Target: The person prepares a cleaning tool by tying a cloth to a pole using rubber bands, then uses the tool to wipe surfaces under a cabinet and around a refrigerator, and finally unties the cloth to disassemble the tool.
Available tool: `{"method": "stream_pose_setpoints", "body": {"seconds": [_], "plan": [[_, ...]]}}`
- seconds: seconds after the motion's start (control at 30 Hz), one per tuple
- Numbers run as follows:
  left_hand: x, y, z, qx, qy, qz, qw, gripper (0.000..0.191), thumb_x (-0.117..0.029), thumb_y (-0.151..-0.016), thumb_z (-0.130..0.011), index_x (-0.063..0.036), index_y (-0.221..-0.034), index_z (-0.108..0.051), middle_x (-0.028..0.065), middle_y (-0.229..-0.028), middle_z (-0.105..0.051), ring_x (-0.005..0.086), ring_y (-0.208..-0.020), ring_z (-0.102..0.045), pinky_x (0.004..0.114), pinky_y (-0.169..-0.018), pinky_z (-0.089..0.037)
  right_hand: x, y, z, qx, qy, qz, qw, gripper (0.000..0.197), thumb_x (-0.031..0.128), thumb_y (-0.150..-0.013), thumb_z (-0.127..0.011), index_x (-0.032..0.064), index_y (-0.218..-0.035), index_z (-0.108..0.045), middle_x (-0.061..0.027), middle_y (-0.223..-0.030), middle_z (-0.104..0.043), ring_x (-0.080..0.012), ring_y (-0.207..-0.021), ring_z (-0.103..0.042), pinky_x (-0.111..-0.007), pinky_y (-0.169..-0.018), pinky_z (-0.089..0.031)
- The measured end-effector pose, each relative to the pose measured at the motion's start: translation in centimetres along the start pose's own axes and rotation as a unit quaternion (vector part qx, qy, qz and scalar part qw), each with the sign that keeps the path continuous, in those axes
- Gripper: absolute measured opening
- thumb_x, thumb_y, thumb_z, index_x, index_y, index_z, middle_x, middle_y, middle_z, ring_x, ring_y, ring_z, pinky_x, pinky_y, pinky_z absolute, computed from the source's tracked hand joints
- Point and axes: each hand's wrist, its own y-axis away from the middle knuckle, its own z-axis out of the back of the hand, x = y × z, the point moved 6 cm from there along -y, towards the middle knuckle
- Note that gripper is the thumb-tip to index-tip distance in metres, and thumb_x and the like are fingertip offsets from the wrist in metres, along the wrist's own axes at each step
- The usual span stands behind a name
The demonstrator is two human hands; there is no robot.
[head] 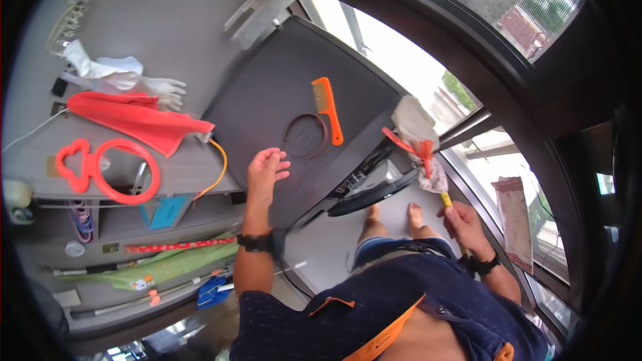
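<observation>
In my right hand (pixel 464 228) is a yellow stick (pixel 446 199) with a pale cloth (pixel 415 118) bundled over its end. A red strip (pixel 425 153) is tied round the cloth. The wrapped end is beside the corner of a dark front-loading washing machine (pixel 256 85). My left hand (pixel 268 170) is over the machine's top, empty, its fingers loosely bent and apart. A thin dark ring, perhaps a hair band (pixel 327 133), lies near its fingertips. Beyond the ring is an orange comb (pixel 331 115).
The washer's round door (pixel 396 185) hangs open above the floor near my bare feet. A grey shelf on the left bears a red cloth (pixel 135 120) and a red-framed mirror (pixel 153 185). White gloves (pixel 165 91) hang above it. Windows line the right side.
</observation>
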Motion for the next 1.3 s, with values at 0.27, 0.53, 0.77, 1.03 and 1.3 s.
{"method": "stream_pose_setpoints", "body": {"seconds": [0.27,0.53,0.77,1.03,1.3], "plan": [[0.2,-0.4,-13.9,0.279,0.075,0.02,0.957,0.024,-0.017,-0.098,-0.056,-0.0014,-0.116,-0.057,0.0111,-0.11,-0.064,0.0203,-0.095,-0.066,0.031,-0.076,-0.056,4.1,-6.1,-5.7,-0.04,0.042,-0.02,0.998,0.036,0.036,-0.099,-0.057,0.0043,-0.084,-0.064,0.0055,-0.061,-0.048,-0.004,-0.053,-0.04,-0.024,-0.047,-0.031],[0.2,2.8,-19.9,0.389,0.16,0.061,0.905,0.029,-0.025,-0.102,-0.051,0.0007,-0.114,-0.053,0.0189,-0.108,-0.066,0.0257,-0.103,-0.066,0.037,-0.089,-0.054,7.6,-9.0,-10.2,0.029,0.143,0.062,0.987,0.031,0.033,-0.093,-0.063,0.0019,-0.098,-0.063,-0.0045,-0.068,-0.054,-0.0125,-0.065,-0.05,-0.033,-0.059,-0.041],[-4.1,-1.4,-14.4,0.225,0.201,-0.023,0.953,0.031,-0.03,-0.102,-0.051,-0.0017,-0.113,-0.055,0.0168,-0.102,-0.067,0.0273,-0.091,-0.069,0.037,-0.076,-0.058,2.4,-6.3,-6.7,0.063,0.131,0.007,0.989,0.027,0.028,-0.089,-0.065,0.0012,-0.088,-0.062,-0.004,-0.066,-0.053,-0.0116,-0.062,-0.046,-0.032,-0.056,-0.039],[-5.2,0.4,-11.5,0.144,0.117,-0.032,0.982,0.025,-0.025,-0.097,-0.06,0.0003,-0.099,-0.061,0.0116,-0.087,-0.068,0.0186,-0.075,-0.068,0.028,-0.066,-0.056,-1.5,-2.5,-1.2,0.092,0.117,-0.017,0.989,0.036,0.032,-0.09,-0.068,0.0034,-0.071,-0.057,0.004,-0.057,-0.041,-0.0081,-0.055,-0.036,-0.03,-0.05,-0.032],[-12.9,4.6,-13.2,0.155,0.118,-0.278,0.941,0.038,-0.016,-0.093,-0.066,-0.0015,-0.124,-0.051,0.0079,-0.114,-0.061,0.0165,-0.103,-0.061,0.032,-0.088,-0.051,-4.3,4.0,3.1,0.314,-0.026,-0.154,0.937,0.037,0.03,-0.096,-0.062,0.0067,-0.069,-0.056,0.0032,-0.052,-0.047,-0.0049,-0.039,-0.04,-0.022,-0.038,-0.029]]}}
